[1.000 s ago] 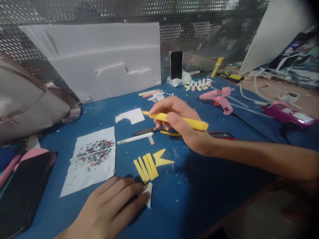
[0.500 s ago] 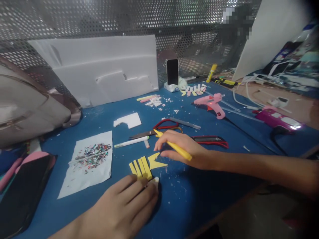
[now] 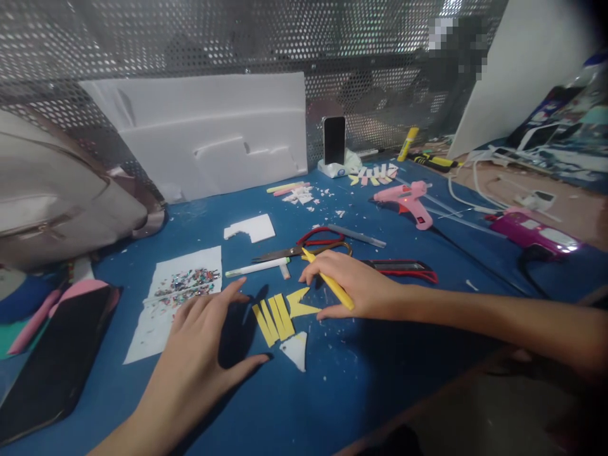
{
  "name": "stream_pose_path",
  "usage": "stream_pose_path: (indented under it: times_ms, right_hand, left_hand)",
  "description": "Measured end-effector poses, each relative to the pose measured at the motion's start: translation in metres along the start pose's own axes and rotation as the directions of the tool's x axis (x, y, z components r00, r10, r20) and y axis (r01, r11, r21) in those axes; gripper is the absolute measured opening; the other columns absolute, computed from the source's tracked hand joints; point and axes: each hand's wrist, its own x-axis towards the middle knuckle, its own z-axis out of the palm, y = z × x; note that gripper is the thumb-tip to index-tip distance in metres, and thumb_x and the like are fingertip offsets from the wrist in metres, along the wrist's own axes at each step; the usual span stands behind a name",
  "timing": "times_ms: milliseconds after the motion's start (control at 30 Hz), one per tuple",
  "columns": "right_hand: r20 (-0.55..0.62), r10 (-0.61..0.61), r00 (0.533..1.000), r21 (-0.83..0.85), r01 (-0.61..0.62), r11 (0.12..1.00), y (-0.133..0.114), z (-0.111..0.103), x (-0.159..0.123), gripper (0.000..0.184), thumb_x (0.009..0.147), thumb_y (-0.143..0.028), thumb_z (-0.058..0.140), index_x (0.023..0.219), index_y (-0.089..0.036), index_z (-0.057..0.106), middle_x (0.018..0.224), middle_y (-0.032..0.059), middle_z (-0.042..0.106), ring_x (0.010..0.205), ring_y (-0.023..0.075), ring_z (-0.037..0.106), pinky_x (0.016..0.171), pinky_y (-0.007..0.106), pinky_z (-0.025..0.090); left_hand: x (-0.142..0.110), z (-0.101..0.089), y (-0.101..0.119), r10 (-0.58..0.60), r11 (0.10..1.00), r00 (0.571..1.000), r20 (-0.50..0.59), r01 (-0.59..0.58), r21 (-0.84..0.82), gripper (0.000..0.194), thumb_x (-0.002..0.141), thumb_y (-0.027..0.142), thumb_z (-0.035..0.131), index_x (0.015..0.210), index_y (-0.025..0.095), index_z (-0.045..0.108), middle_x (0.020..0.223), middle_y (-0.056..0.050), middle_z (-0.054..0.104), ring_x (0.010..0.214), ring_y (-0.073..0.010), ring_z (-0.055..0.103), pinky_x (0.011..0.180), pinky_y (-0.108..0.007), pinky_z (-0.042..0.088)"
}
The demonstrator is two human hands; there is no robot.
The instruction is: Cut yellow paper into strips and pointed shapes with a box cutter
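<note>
The yellow marker (image 3: 335,288) is in the right hand (image 3: 354,283), tip end slanting toward the counter's (image 3: 308,405) back edge. Four yellow strips (image 3: 285,315) and a notched yellow piece (image 3: 299,309) lie side by side, inward from the front edge; a white triangular piece (image 3: 296,351) is on their front-edge side.

The right hand is closed around the marker, wrist low; its thumb tip is at the notched piece, contact unclear. The left hand (image 3: 199,332) is spread, thumb apart from the fingers, and grips nothing. It is positioned left of the strips and partly covers the flake-strewn paper (image 3: 144,334).

Beyond the strips lie a white pen (image 3: 259,268) and scissors (image 3: 275,256). The right hand and marker overlap the near scissor handle and hide one end of the red-edged cutter (image 3: 413,268). A pink glue gun (image 3: 403,197) lies farther right. A white board (image 3: 218,149) and an upright phone (image 3: 334,140) stand along the back edge; a dark phone (image 3: 57,364) occupies the left side.
</note>
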Motion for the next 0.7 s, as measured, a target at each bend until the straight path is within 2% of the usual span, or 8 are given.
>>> stream_pose_path:
  times_ms: [100,333,700]
  right_hand:
    - [0.017,-0.009,1.0,-0.027,0.009,1.0,-0.001,0.002,0.0,0.044,0.077,-0.04,0.072,0.112,-0.022,0.052,0.116,0.0067,0.056,0.106,0.0221,0.05,0.089,0.036,0.041]
    - [-0.015,-0.016,1.0,-0.03,0.016,0.999,-0.001,0.005,0.0,0.038,0.08,-0.035,0.07,0.11,-0.021,0.052,0.112,0.0062,0.057,0.103,0.0207,0.051,0.088,0.035,0.041]
    - [-0.058,0.016,0.998,-0.15,-0.025,0.988,0.011,-0.014,-0.019,0.035,0.08,-0.037,0.068,0.108,-0.022,0.054,0.11,0.0066,0.059,0.102,0.0223,0.053,0.089,0.037,0.041]
  left_hand:
    - [0.005,0.002,0.007,-0.004,1.0,1.0,0.016,0.004,-0.003,0.097,0.072,0.051,0.074,0.147,0.026,0.019,0.118,-0.006,0.061,0.106,-0.0312,0.053,0.094,-0.051,0.036]
    - [0.01,0.002,0.012,-0.003,0.999,1.0,0.02,0.004,-0.046,0.096,0.078,0.041,0.07,0.15,0.024,0.008,0.113,-0.006,0.062,0.109,-0.0307,0.052,0.098,-0.05,0.032]
    - [0.023,0.008,0.021,0.035,0.991,0.999,0.03,-0.031,-0.129,0.096,0.08,0.035,0.069,0.15,0.025,0.005,0.117,-0.007,0.06,0.11,-0.0284,0.051,0.096,-0.048,0.034]
